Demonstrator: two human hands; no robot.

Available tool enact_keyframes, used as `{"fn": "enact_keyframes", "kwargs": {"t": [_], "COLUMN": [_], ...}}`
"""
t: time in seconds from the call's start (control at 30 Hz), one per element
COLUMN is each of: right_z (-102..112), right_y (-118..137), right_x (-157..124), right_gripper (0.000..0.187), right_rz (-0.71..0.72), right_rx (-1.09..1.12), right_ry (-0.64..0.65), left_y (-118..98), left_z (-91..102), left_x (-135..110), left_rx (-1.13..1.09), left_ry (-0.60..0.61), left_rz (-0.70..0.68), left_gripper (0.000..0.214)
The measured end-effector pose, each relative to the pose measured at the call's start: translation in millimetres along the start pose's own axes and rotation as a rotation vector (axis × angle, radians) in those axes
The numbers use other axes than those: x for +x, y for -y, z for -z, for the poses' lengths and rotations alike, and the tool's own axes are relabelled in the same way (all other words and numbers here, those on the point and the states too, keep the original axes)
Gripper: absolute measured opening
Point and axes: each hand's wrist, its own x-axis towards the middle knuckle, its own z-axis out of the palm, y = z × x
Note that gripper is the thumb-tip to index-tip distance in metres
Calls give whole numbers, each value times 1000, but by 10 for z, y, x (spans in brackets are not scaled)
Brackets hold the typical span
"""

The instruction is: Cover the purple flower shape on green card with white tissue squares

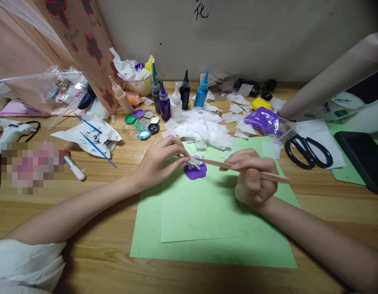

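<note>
My right hand [256, 177] is closed around a flat wooden craft stick [273, 176], which slants across to the left. Its far tip meets a small cluster of white paper pieces [195, 157]. Under that cluster lies a flat purple disc [195, 172] that looks like clay. From the left, my left hand [164, 160] pinches at the edge of the white paper with thumb and fingertips together; the exact grip is partly hidden. Disc and paper rest on light green sheets [204, 216].
Loose white paper squares [204, 126] lie behind the hands. Paint bottles [176, 104] and a paint palette [143, 122] stand at the back. Brushes [98, 150] and a glue gun [11, 132] are left; black scissors [308, 152], a purple clay bag [262, 120] and a phone [362, 159] right.
</note>
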Motion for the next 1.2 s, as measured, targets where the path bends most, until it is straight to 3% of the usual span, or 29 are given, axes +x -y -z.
{"fn": "enact_keyframes", "kwargs": {"t": [0.1,0.2,0.37,0.47,0.6,0.67,0.83,1.0,1.1,1.2], "right_z": [-47,-67,-51,-18,18,19,4,-7,-14,-14], "right_y": [19,58,24,-3,44,78,114,124,122,103], "right_x": [47,82,66,41,50,68,88,93,93,75], "right_gripper": [20,20,18,18,19,17,17,16,15,16], "right_rz": [-149,-248,-255,-138,79,188,365,418,381,308], "right_rx": [141,220,259,226,102,35,-124,-283,-298,-268], "right_ry": [-148,-159,-190,-39,401,523,563,555,530,488], "left_y": [-12,0,45,69,87,89,75,-11,-83,-104], "left_z": [7,9,0,-7,-9,-7,-6,15,47,56], "left_x": [12,15,6,8,23,30,35,18,11,3], "left_rx": [-55,-58,-122,-144,-155,-164,-176,-229,-387,-482], "left_ry": [-69,-83,-104,-141,-191,-212,-241,-297,-128,233], "left_rz": [-14,-1,112,202,259,269,264,282,280,229], "left_gripper": [8,7,9,12,13,13,13,18,20,18]}}
